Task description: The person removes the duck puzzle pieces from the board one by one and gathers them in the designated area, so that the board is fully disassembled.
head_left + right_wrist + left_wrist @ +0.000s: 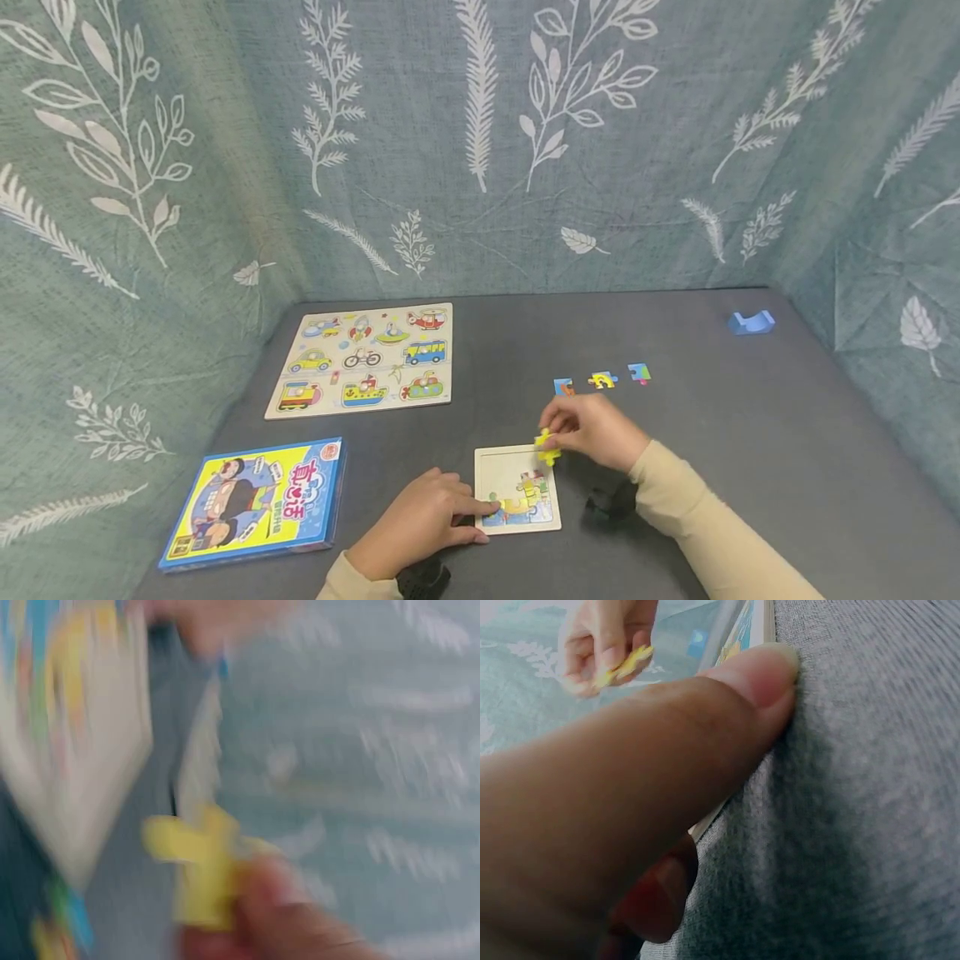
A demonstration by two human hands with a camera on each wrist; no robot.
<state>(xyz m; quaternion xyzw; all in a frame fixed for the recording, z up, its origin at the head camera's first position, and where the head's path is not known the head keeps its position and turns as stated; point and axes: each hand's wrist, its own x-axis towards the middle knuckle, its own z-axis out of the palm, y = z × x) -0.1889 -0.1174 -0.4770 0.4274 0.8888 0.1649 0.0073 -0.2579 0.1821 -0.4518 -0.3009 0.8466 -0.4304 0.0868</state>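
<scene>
A small square puzzle tray (517, 531) lies on the table, with several joined pieces (516, 508) along its near side and right side. My right hand (596, 429) pinches a yellow puzzle piece (547, 447) above the tray's upper right edge; the right wrist view shows this yellow piece (202, 862) between thumb and finger, blurred. My left hand (431, 512) rests at the tray's left side, its index finger stretched over the lower left pieces. Its thumb (757, 679) lies by the tray's near corner. Three loose pieces (602, 380) lie beyond the right hand.
A wooden vehicle puzzle board (397, 400) lies at the back left. Nearer, a blue and yellow box (255, 500) is on the left. A blue curved holder (751, 322) stands at the far right. Patterned cloth (450, 233) surrounds the dark table (750, 433).
</scene>
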